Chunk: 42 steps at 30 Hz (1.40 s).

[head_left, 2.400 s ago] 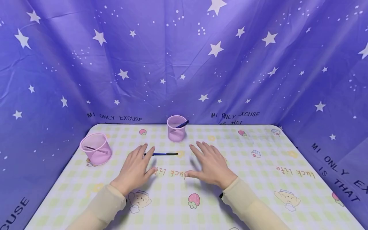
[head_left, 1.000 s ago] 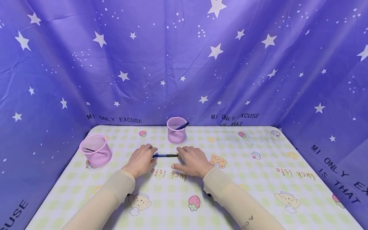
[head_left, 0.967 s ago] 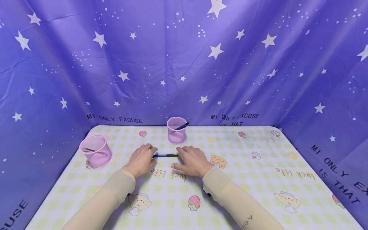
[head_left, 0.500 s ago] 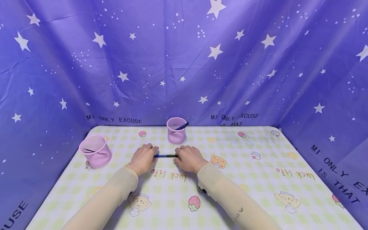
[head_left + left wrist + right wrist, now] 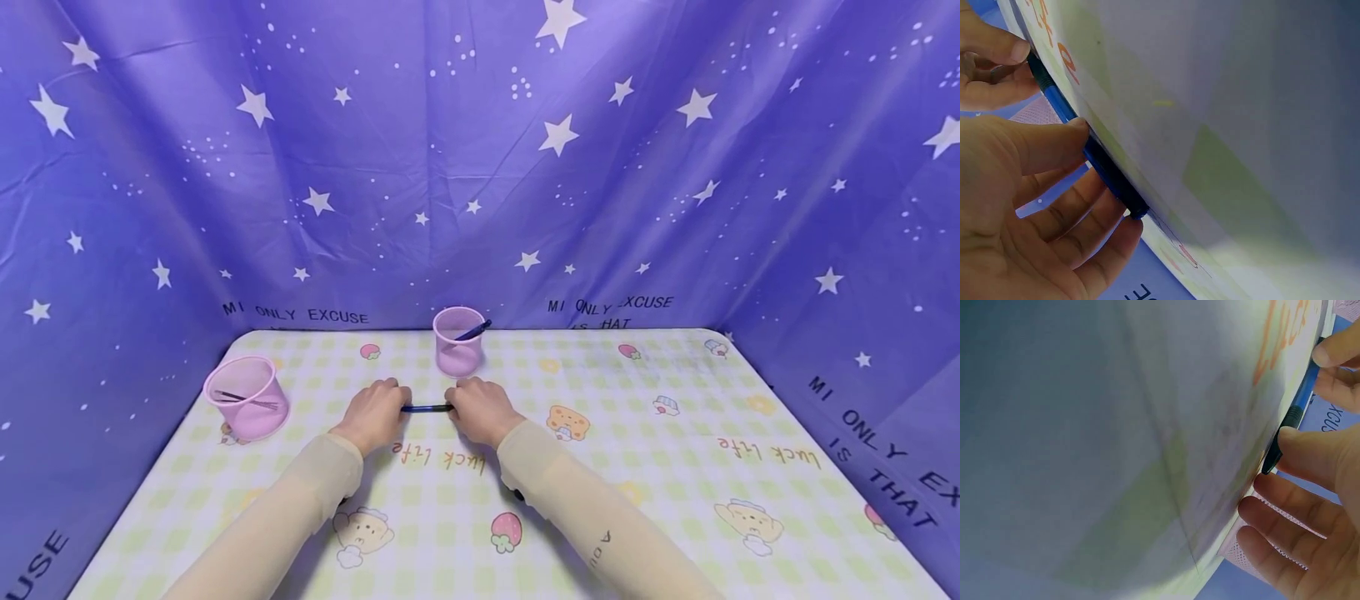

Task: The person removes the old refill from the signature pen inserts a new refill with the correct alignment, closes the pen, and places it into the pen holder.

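A blue pen [image 5: 427,408] with a dark tip end lies crosswise between my two hands, at or just above the tabletop. My left hand [image 5: 372,414] pinches its rear end; in the left wrist view the thumb presses one side of the pen [image 5: 1110,174] and the fingers lie along the other. My right hand [image 5: 483,410] has the dark tip end between thumb and fingers, as the right wrist view shows on the pen [image 5: 1291,419]. Just behind the hands stands a pink mesh pen cup [image 5: 457,360] with a dark pen [image 5: 474,330] leaning in it.
Another pink mesh cup [image 5: 251,408], holding thin dark sticks, stands at the left of the table. A checked cloth [image 5: 675,467] with cartoon prints covers the tabletop. Purple starry curtains [image 5: 420,167] enclose the back and both sides.
Both hands have come inward from spread, open poses and taken the pen's two ends. Lately the right hand has slid left along the tip end, its thumb tucking in. The cups stay put.
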Available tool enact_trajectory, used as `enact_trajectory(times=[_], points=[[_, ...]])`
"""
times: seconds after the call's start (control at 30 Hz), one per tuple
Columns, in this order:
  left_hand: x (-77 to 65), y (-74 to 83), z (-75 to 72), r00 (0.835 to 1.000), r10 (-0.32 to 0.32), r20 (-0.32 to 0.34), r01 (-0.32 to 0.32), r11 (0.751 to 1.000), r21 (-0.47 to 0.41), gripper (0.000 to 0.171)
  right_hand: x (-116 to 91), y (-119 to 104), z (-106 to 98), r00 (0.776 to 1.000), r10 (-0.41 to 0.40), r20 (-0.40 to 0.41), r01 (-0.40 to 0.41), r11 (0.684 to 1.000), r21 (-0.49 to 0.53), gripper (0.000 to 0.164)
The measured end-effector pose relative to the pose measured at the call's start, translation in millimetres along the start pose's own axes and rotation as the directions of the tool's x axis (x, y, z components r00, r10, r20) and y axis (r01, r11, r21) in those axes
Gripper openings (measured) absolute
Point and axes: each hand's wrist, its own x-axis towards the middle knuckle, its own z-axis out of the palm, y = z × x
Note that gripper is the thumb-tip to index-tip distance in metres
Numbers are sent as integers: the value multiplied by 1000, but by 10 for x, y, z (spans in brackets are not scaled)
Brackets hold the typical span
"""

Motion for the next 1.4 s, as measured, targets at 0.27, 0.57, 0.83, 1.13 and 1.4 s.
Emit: enact_trajectory(times=[0.27, 0.57, 0.83, 1.13, 1.4], points=[[10, 3, 8, 1000, -3, 6, 3, 1000, -11, 8, 33, -2, 12, 1000, 1, -4, -1, 1000, 3, 5], [-1, 17, -6, 999, -6, 34, 7, 1000, -17, 9, 40, -16, 7, 1000, -6, -4, 6, 1000, -5, 3], [-11, 28, -20, 999, 16, 40, -16, 1000, 2, 10, 5, -17, -16, 1000, -3, 9, 2, 999, 40, 4], [-42, 74, -114, 999, 25, 30, -26, 999, 28, 9, -98, 1, -67, 998, -44, -53, 50, 992, 119, 3], [-86, 195, -194, 999, 49, 12, -50, 998, 43, 9, -197, 15, -126, 993, -68, -94, 83, 983, 164, 7]])
